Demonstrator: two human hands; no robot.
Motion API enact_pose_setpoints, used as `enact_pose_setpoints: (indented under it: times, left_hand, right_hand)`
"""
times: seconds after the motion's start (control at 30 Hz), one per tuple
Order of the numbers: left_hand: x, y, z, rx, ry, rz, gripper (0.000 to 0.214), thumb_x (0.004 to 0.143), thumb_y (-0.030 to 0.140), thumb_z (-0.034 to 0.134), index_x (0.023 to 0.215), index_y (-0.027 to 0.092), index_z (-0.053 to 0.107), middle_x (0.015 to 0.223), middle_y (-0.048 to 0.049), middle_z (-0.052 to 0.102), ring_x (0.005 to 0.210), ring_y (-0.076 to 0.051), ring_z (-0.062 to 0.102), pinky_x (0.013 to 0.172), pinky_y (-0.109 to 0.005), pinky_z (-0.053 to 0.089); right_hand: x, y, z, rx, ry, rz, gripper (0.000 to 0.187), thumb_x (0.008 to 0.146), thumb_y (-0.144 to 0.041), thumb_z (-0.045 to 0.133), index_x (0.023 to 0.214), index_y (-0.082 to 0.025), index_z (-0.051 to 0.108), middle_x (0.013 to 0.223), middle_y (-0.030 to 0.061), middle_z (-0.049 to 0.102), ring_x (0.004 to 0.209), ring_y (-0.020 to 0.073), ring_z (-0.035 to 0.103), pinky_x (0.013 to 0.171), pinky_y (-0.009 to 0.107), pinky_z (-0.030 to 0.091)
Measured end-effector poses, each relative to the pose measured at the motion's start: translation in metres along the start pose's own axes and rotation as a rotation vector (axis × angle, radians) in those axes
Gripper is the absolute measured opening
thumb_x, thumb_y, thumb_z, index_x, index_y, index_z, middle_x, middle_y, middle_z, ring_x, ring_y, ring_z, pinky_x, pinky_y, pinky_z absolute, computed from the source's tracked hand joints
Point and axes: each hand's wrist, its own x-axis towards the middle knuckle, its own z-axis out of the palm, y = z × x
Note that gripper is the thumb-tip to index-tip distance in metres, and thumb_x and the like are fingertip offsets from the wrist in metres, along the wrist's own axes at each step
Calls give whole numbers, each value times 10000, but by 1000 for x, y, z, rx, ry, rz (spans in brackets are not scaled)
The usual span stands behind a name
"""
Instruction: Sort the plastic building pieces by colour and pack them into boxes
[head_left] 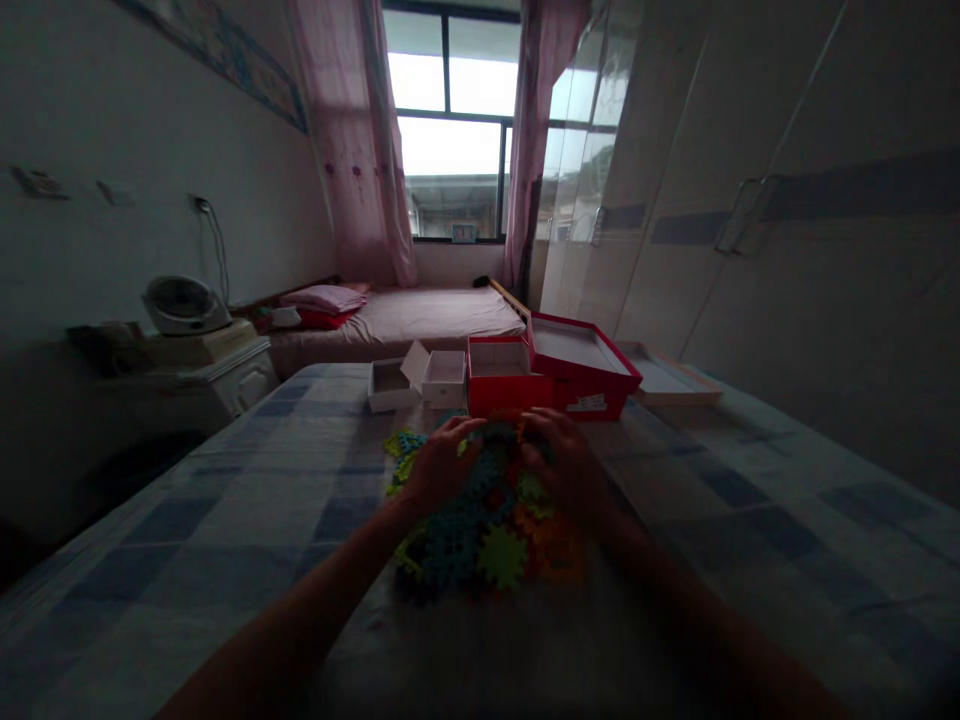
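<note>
Teal, green and orange gears (484, 515) are heaped at centre frame, between and below the equally near left hand (442, 462) and right hand (564, 455), whose fingers (465, 428) are curved over the heap's upper part, any pinch being hidden by shadow.

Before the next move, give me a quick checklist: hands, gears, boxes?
1. Left hand at the gears: ok.
2. Right hand at the gears: ok.
3. Fingers firmly gripping a piece: cannot tell, too dark.
4. Gears spaced apart: not ok, they lie crowded together.
5. Red box open on top: ok.
6. White box open on top: ok.
</note>
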Motion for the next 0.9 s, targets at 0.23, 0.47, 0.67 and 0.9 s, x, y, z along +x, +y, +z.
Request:
enact_pose_setpoints:
  times: [0.23,0.47,0.67,0.9]
  left_hand:
    - [-20,-43,-15,180,181,-186,321,864,339,387,1018,188,625,1099,-75,624,1030,-207,588,923,-350,448]
    - [-24,-53,-6,247,98,-155,327,871,362,385,954,203,658,1057,-67,643,1001,-203,589,914,-358,446]
    - [-22,-39,-6,307,114,-91,297,876,358,412,956,213,658,1078,-69,632,1012,-216,571,920,-394,435]
    - [-22,-29,0,388,96,2,323,891,364,383,1016,207,636,1129,-80,601,1100,-238,523,962,-431,407]
  right_hand:
    - [-3,-47,25,-107,-460,-376,396,814,-508,516,1157,-316,558,1358,16,451,1270,287,322,1033,534,177]
    - [-5,3,-2,-273,-360,-81,398,795,-374,554,1172,-248,549,1310,101,480,1224,295,380,995,522,247]
    - [-35,33,-20,-165,-291,167,381,867,-441,416,1157,-247,570,1270,82,507,1167,251,457,965,453,349]
    - [-39,-11,-7,-125,-385,-34,435,852,-490,457,1236,-297,523,1327,36,497,1296,290,306,1056,548,151]
